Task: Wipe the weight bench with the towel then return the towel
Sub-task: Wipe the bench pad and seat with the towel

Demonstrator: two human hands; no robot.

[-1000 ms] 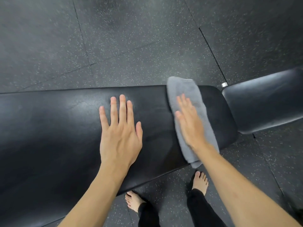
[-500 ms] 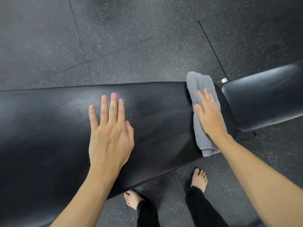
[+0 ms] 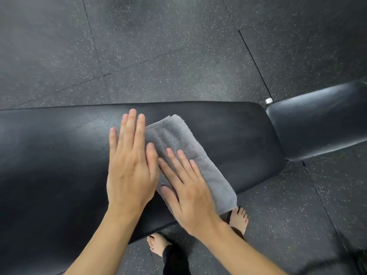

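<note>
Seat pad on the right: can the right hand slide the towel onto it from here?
Probably yes. The right hand lies flat on the towel, and only bare bench and a narrow gap separate it from the seat pad.

Grey towel (image 3: 184,143); black bench (image 3: 59,147); dark floor (image 3: 158,46) flecked with white.

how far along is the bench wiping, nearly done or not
Midway, it seems. Done: cannot tell which parts are already wiped. In hand: the right hand presses the folded grey towel flat on the long bench pad, left hand beside it. Left: possibly the seat pad, then returning the towel.
</note>
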